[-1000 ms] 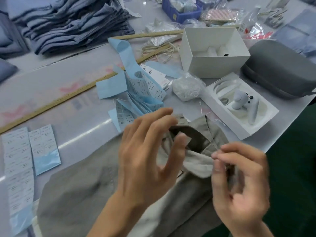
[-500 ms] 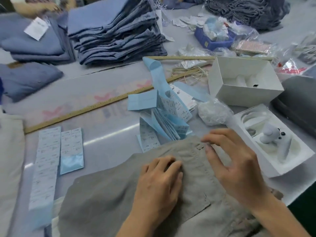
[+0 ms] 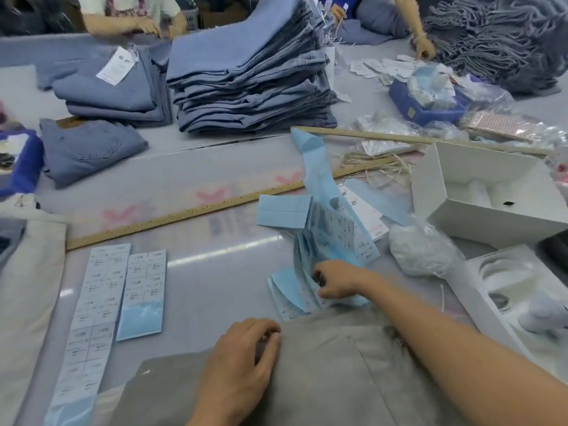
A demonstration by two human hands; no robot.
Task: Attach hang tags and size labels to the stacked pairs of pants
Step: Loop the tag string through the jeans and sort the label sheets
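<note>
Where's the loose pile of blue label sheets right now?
Head view, right of centre: the blue label sheets lie just beyond the grey pants, under the right hand, left of the clear plastic bag.

A long wooden ruler (image 3: 190,212) lies slantwise across my tabletop (image 3: 196,290). To my right an open white box (image 3: 491,192) stands beside a crumpled plastic bag (image 3: 421,250).
</note>
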